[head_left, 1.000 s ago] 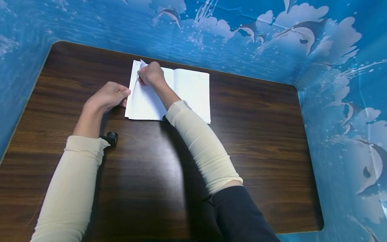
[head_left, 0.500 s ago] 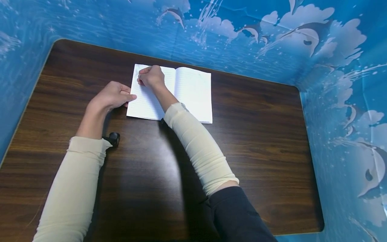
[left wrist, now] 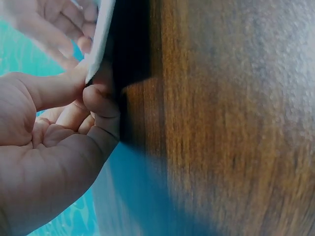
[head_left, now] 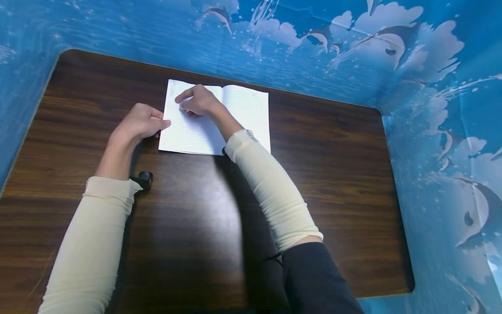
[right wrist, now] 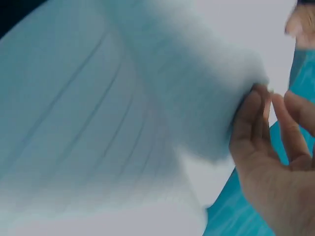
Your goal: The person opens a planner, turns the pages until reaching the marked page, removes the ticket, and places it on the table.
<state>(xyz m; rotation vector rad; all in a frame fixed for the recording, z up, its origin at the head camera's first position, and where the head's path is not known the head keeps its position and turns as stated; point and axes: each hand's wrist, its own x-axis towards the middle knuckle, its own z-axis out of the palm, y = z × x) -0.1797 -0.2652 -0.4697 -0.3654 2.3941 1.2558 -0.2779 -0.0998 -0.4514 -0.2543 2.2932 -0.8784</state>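
Observation:
An open notebook [head_left: 251,111] with lined white pages lies near the far edge of the table. My left hand [head_left: 139,122] pinches its left edge, thumb on the page and fingers underneath; the left wrist view shows the notebook's edge [left wrist: 101,44] between thumb and curled forefinger. Over the left page is my right hand [head_left: 199,101], with the index finger extended and the others loosely bent. In the right wrist view its fingers [right wrist: 248,115] rest close against the page [right wrist: 74,103], holding nothing visible. The right forearm hides part of the notebook's lower middle.
The dark wood-grain table [head_left: 333,174] has rounded corners. A blue curtain [head_left: 157,30] printed with dolphins rises along its far and right sides. A small black camera [head_left: 145,179] sticks out from the left wrist.
A leaf that the right hand was pinching at the upper left now lies flat on the left side. The right hand's fingers have loosened; the left thumb has come onto the page.

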